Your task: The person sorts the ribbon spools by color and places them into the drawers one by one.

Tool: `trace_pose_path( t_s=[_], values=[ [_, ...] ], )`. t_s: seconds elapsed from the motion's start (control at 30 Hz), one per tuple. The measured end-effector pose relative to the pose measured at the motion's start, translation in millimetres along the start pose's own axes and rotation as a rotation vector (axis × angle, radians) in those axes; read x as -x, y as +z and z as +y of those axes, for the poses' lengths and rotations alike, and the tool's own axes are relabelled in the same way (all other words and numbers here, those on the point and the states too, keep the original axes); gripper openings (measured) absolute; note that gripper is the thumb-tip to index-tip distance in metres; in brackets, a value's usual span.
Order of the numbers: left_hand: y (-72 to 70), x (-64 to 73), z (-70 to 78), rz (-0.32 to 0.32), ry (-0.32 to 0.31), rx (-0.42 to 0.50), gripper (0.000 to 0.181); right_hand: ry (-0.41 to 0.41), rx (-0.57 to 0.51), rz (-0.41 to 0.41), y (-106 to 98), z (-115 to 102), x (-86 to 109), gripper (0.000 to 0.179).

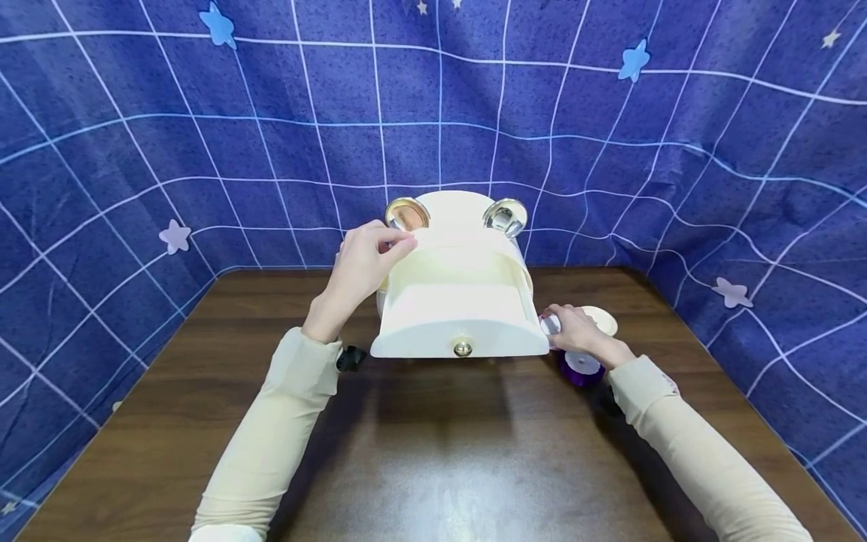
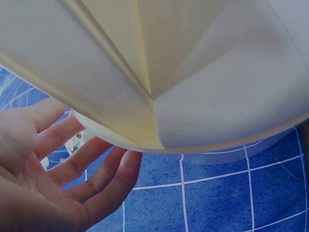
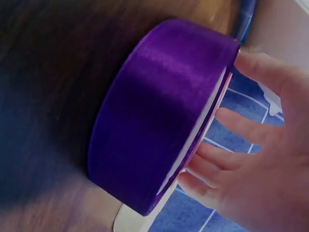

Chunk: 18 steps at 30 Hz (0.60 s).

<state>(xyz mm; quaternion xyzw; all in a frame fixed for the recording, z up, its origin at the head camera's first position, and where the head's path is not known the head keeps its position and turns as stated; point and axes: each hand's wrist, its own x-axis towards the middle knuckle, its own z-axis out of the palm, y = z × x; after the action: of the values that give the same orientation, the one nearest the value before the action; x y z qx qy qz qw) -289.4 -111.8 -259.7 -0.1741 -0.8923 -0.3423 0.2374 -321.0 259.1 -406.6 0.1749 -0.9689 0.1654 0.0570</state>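
A white box (image 1: 455,202) stands at the table's far side, with two shiny round metal pieces on top. Its white front tray (image 1: 462,301) is swung or pulled out and bears a gold knob (image 1: 463,348). My left hand (image 1: 366,260) pinches the rim of the white panel at the box's upper left; in the left wrist view, its fingers pass behind that rim. Right of the tray, my right hand (image 1: 579,331) is down by a purple ribbon roll (image 3: 164,116). Its fingertips meet the roll's flat side, partly hidden. A silvery round piece (image 1: 550,324) lies at those fingertips.
The brown wooden table (image 1: 433,452) carries everything. A cream-white disc (image 1: 601,320) lies beyond my right hand. Blue star-printed cloth (image 1: 433,98) hangs behind and beside the table.
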Motion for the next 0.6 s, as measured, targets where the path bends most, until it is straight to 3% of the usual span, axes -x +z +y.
trace_pose_path(
  t_s=[0.23,0.4,0.6],
  values=[
    [0.5,0.2,1.2,-0.004,-0.002,0.0,0.025,0.002,0.001,0.063,0.2,-0.6,1.4,0.045],
    [0.2,0.2,1.6,-0.005,0.001,-0.001,0.025,0.06,-0.012,0.089,2.3,-2.4,-1.1,0.043],
    [0.0,0.1,0.2,0.0,-0.002,-0.001,0.025,0.002,-0.023,0.14,-3.7,-6.7,-2.2,0.038]
  ],
)
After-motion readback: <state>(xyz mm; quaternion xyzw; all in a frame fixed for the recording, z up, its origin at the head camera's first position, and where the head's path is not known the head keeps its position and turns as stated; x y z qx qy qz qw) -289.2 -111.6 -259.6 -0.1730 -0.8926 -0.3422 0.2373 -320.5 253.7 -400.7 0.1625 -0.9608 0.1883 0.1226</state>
